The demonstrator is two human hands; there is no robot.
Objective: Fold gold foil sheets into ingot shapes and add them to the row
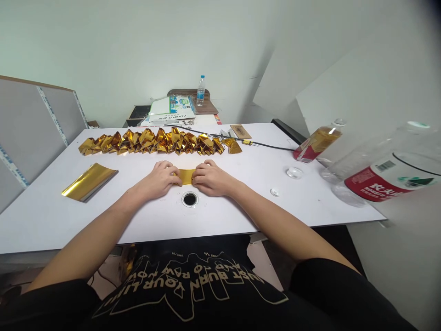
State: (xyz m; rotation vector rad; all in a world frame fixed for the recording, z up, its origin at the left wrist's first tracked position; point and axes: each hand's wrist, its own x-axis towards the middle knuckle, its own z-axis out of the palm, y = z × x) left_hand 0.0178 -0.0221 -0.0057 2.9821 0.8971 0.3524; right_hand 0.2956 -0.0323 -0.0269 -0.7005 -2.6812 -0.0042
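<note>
A small piece of gold foil paper (186,176) lies on the white table between my hands, just beyond a round cable hole. My left hand (163,178) has its bent fingers closed on the left end of this piece. At the right end, the curled fingers of my right hand (210,178) grip it in the same way. The fingers hide both ends of the paper. To the left rests a stack of flat gold foil sheets (90,181). Behind my hands stretches a long row of folded gold foil paper pieces (151,141).
The cable hole (189,199) has a metal rim. At right stand a large clear bottle (386,177) and a smaller bottle of amber drink (319,141). Near them lie a clear round lid (294,172) and a small clear disc (274,192). A black cable (265,145) crosses the back.
</note>
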